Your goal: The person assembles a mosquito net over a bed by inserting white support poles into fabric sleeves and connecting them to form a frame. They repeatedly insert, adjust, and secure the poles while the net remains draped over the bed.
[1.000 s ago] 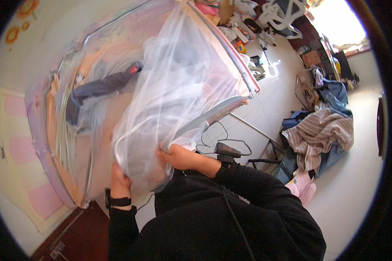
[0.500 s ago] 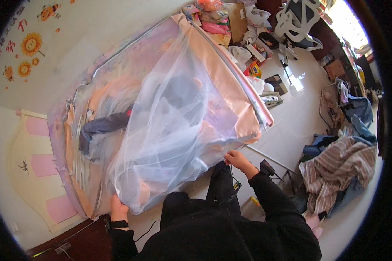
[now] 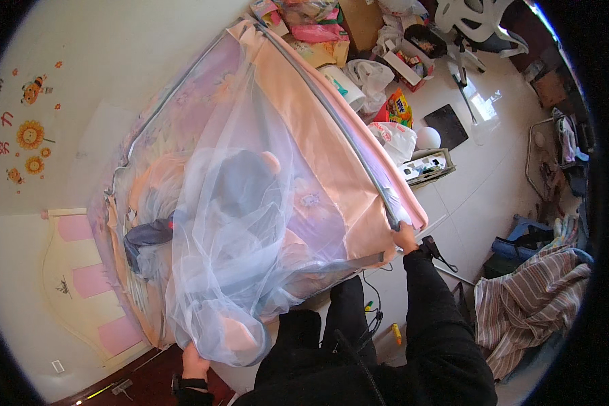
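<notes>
A large mosquito net with peach fabric panels (image 3: 304,101), lilac floral panels and grey-edged seams spreads before me. Its sheer white netting (image 3: 216,243) bunches over the middle. My left hand (image 3: 195,363) is closed on the lower left edge of that netting. At the right corner my right hand (image 3: 404,238) grips the net by its peach and grey edge; the fingertips are partly hidden. Beneath the netting lie a dark blue trouser-like cloth (image 3: 149,237) and a rounded grey shape (image 3: 243,176), blurred by the mesh.
Bags, boxes and a white office chair (image 3: 477,20) crowd the far right. A long tray (image 3: 430,168) and a white ball-like thing (image 3: 427,138) lie on the tiled floor. Striped brown cloth (image 3: 528,298) is heaped at right. A pink-panelled cream headboard (image 3: 81,271) stands left.
My right hand has moved right and taken hold of the net's corner. My left hand still holds the netting, lower in view. The whole view has shifted.
</notes>
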### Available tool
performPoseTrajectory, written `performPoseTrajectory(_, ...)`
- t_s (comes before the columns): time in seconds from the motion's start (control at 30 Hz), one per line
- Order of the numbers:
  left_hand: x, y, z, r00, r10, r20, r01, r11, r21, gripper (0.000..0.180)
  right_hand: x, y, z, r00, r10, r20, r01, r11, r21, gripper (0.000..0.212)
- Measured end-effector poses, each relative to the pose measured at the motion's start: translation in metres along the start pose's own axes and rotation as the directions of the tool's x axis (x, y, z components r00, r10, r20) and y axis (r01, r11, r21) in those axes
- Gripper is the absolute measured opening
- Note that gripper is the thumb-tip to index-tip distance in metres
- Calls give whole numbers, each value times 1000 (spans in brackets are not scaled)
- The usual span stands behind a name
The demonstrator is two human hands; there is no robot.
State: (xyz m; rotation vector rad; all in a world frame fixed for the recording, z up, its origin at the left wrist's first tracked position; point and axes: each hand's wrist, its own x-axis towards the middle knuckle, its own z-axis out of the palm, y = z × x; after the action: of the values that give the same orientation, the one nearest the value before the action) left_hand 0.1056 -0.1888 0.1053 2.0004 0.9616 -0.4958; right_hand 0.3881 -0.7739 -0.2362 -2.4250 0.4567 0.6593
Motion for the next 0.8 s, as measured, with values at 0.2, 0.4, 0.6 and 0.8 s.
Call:
performPoseTrajectory(0.2, -9, 12, 18, 987, -156, 24, 143, 818, -557, 31, -10, -46, 5, 995, 39, -96, -23, 987, 157, 38)
performPoseTrajectory(0.4, -6, 19, 22, 998, -59, 10, 59, 951, -303, 32, -74, -66, -49, 945, 50, -322, -57, 998, -11, 47)
performPoseTrajectory(0.6, 4, 20, 23, 978, -174, 118, 204, 639, -742, 32, -140, -55, -91, 950, 71, -305, -75, 997, 0, 47)
performPoseTrajectory(0.8, 0, 1, 16, 998, -68, -13, 53, 871, -488, 37, -176, -60, -94, 939, 102, -327, -60, 989, 137, 48)
